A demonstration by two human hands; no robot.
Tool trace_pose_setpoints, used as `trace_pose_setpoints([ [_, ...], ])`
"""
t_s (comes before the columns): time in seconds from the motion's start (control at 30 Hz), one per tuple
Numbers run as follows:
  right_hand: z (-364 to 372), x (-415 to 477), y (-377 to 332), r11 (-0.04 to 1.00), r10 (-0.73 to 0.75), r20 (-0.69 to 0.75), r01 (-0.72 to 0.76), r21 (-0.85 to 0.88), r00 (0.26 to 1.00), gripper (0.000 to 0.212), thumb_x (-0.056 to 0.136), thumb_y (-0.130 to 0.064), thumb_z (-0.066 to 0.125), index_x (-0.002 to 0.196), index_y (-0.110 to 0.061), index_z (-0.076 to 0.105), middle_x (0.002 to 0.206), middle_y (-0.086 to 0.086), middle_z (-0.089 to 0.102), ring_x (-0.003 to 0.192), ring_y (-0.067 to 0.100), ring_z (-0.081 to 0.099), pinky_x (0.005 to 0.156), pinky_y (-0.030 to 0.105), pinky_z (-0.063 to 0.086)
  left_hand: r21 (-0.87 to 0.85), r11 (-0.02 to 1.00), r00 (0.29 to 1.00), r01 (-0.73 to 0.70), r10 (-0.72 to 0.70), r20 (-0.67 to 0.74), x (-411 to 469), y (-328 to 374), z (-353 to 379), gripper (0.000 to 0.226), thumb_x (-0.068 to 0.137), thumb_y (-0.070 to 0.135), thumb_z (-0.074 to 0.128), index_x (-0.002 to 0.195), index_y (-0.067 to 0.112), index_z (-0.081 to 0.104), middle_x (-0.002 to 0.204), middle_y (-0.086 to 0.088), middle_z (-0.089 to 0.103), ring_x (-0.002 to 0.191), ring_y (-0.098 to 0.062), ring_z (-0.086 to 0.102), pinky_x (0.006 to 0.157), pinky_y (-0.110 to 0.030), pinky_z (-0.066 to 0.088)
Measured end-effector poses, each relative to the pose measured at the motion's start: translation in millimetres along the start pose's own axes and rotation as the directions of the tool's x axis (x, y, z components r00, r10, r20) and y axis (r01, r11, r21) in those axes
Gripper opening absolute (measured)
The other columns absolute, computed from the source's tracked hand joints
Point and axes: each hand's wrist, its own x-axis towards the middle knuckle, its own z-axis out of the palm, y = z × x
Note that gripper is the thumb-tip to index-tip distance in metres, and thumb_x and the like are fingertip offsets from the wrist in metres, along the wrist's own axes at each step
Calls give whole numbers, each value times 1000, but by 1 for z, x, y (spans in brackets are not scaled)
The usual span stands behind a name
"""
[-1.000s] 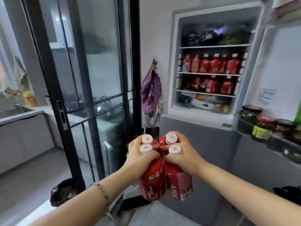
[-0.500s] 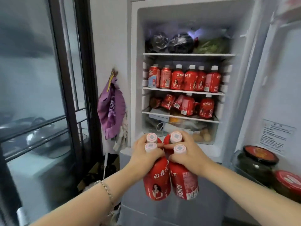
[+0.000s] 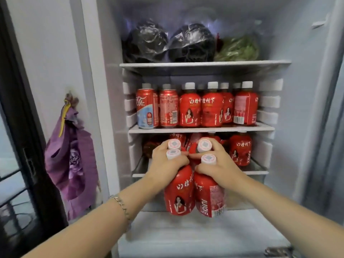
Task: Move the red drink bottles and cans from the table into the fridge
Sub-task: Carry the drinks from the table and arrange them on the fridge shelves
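At the open fridge point(image 3: 297, 108) you now stand close, where a second ago you were farther off, so the purple bag point(image 3: 72, 155) on the wall sits at the left and the shelves fill your view. Your left hand point(image 3: 165, 164) keeps its fingers curled round the necks of the left pair of bottles point(image 3: 179, 190), and your right hand point(image 3: 217, 164) grips the right pair of bottles point(image 3: 206, 198) just beside them, all four hanging in front of the lower shelf point(image 3: 256, 172). The carry looks done: since the middle shelf point(image 3: 201, 129) appears full, you likely set them among the bottles below.
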Motion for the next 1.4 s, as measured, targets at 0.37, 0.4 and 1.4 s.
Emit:
trace_pose_setpoints([
  [0.37,-7,70,47,983,147,49,-151,108,988,51,56,-11,66,106,-7,58,85,-19,66,79,-10,62,65,8,45,177,979,994,104,-108,13,77,-34,8,64,42,37,63,103,18,58,113,-2,59,117,-22,49,99,-44,41],
  [0.4,-7,72,50,986,132,43,-135,99,990,54,54,-14,65,107,-5,60,83,-23,64,77,-13,60,63,6,44,200,975,995,99,-103,9,79,-35,9,63,44,36,62,105,17,59,112,0,57,116,-21,48,99,-43,42],
  [1.4,-2,38,74,996,21,-177,-36,-80,984,19,71,-7,68,71,-26,71,111,-26,40,101,-16,31,73,-10,21,23,994,988,105,-101,-118,83,-62,22,62,57,16,71,118,23,64,130,19,44,117,3,48,99,-26,43],
])
